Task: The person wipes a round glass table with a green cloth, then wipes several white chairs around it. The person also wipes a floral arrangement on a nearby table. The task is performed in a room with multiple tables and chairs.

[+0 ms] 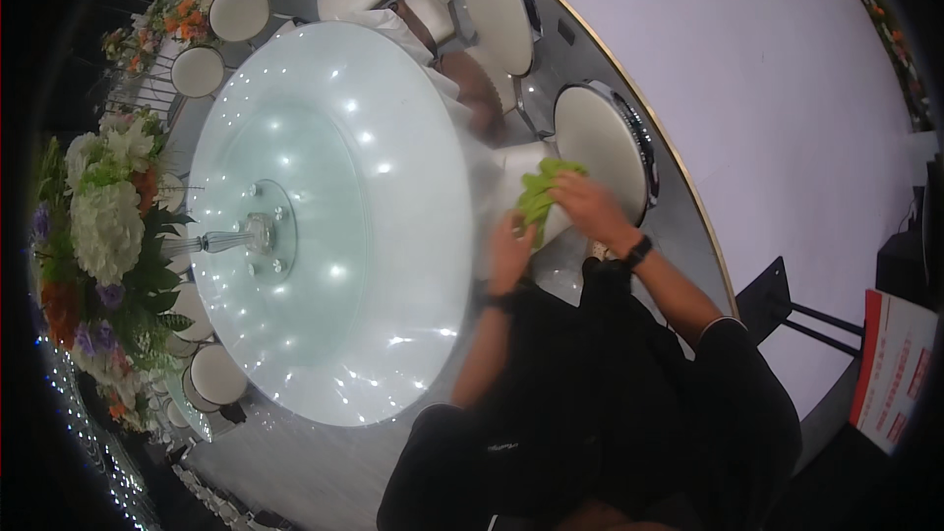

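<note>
A bright green cloth (538,195), bunched and folded, is held between my two hands over the white seat (521,165) of a chair. My right hand (590,206) grips its upper right side, close to the round cream chair back (600,143) with its shiny metal rim. At the lower left end of the cloth, my left hand (508,254) has its fingers closed on the edge. This hand is right beside the rim of the big round table (418,236), and its fingers are slightly blurred.
A glass turntable with a clear stand (226,240) tops the table, under a tall flower arrangement (103,226). More round-backed chairs (497,15) line the far side, some draped with white and brown cloth. Right lies a pale gold-edged platform (708,69); a red-and-white sign (893,369) stands nearby.
</note>
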### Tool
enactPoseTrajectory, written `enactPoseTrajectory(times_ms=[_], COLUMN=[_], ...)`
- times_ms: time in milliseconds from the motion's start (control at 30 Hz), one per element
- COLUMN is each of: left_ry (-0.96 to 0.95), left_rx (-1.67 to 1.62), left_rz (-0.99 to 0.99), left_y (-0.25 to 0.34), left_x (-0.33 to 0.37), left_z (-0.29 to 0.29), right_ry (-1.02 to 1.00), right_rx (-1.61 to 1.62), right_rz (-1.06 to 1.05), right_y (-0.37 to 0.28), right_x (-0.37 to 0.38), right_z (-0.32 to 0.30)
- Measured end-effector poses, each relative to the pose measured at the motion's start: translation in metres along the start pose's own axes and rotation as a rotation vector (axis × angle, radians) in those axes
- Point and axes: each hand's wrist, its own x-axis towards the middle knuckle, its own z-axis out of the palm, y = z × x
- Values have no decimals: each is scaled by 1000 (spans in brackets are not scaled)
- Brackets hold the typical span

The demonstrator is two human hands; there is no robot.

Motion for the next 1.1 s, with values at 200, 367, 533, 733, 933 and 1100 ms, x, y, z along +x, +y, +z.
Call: enactPoseTrajectory(times_ms=[200,367,533,733,933,1100], left_ry=[-72,1,126,223,270,248], left_rx=[-309,11,183,112,68,27], left_rz=[31,121,185,67,-107,-92], left_y=[85,88,90,134,156,147], left_x=[21,-14,-1,78,115,80], left_z=[140,217,229,217,208,209], right_ry=[126,-80,-43,-167,-388,-300], right_rx=[120,492,517,702,1134,861], right_rz=[246,507,394,425,609,495], right_y=[89,109,127,201,236,205], right_x=[-61,-129,-110,0,66,34], right_z=[-132,-113,-59,-51,-30,-49])
